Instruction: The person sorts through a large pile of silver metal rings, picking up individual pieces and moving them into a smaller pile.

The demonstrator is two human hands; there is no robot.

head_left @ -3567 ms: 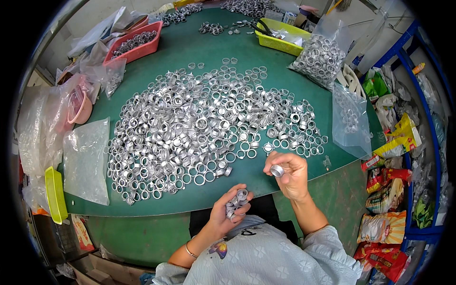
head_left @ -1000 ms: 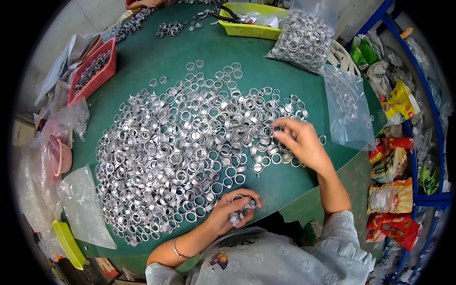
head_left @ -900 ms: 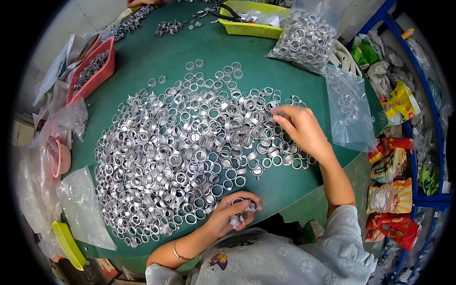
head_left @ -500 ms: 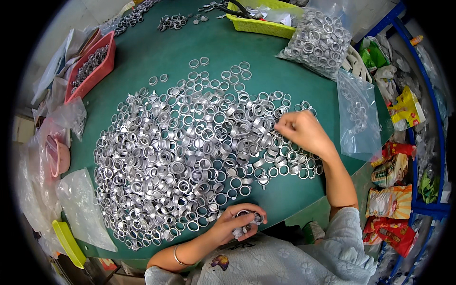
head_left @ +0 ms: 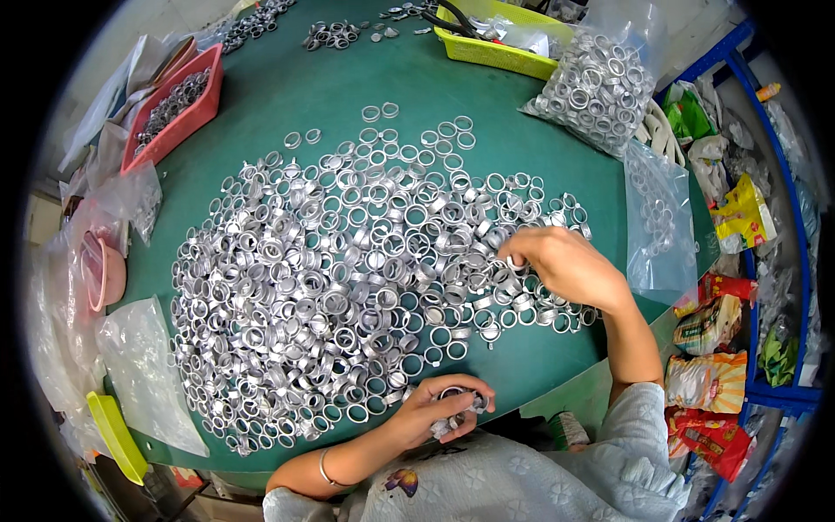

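A broad heap of silver metal rings (head_left: 287,287), many with a small tab, covers the middle of the green table (head_left: 287,87). Close to my body, my left hand (head_left: 435,411) is curled around several metal rings (head_left: 452,421), keeping them just off the table's near edge. My right hand (head_left: 570,268) reaches over the right part of the heap. Its thumb and fingers are pinched together on a metal ring there, mostly hidden by the fingertips. Loose rings lie around and under that hand.
A red basket (head_left: 209,100) of small metal parts stands far left. Far right are a yellow-green basket (head_left: 500,56), a clear bag of rings (head_left: 596,87) and a flatter plastic bag (head_left: 657,226). A blue rack (head_left: 796,191) with packets borders the right.
My right hand has come slightly nearer to me over the heap, its fingertips lower among the rings. My left hand stays curled around its rings. The whole view has shifted a little.
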